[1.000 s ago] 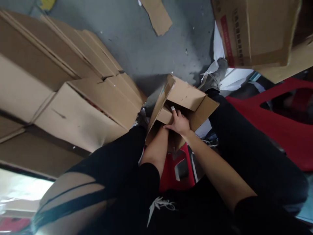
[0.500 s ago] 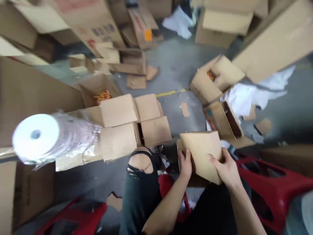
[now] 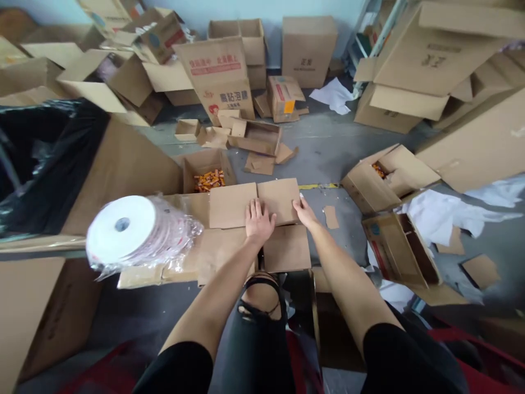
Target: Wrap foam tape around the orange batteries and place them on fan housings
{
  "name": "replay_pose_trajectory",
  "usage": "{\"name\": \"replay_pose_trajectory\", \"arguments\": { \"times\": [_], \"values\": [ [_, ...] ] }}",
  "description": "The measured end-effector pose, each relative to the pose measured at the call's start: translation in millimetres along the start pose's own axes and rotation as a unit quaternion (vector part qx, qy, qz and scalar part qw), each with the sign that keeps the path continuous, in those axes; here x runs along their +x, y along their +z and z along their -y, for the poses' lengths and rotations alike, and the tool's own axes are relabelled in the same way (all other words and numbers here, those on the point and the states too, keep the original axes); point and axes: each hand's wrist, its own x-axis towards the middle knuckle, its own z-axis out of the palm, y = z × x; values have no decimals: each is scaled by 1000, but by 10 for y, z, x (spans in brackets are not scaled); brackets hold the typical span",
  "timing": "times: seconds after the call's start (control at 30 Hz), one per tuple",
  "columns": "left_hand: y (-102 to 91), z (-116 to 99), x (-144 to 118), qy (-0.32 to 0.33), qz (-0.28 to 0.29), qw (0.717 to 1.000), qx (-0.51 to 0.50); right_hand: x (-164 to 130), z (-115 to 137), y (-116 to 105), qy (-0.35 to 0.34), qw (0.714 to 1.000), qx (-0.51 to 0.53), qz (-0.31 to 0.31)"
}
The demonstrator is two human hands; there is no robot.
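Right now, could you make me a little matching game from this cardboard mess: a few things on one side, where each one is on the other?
Things:
1. left hand
2. right hand
3. white roll
4. orange pieces

Places:
A. wrapped in clear plastic, at left
B. inside an open box
C. flat on the box flaps
D. at the right flap's edge

Pairs: 1-C, 2-D, 3-A, 4-B

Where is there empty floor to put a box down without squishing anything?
The biggest bare floor patch lies between the flattened scraps and the open box on the right. A smaller patch lies below the tape rolls. It is crowded along the back wall and on the right, with white paper. Both hands, left hand and right hand, rest on the closed box.
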Motion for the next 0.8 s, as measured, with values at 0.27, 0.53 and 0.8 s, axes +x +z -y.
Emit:
{"name": "replay_pose_trajectory", "arguments": {
  "times": [0.27,0.53,0.8],
  "values": [
    [255,88,117,64,-1,985,163,-1642,-1730,-1002,240,945,-186,-125],
    [-151,-187,-6,16,52,996,69,-2841,-2538,-973,291,941,-169,-43],
    [-748,863,-2526,-61,15,967,-246,-3154,-2540,-1707,132,974,-152,-99]
  ]
}}
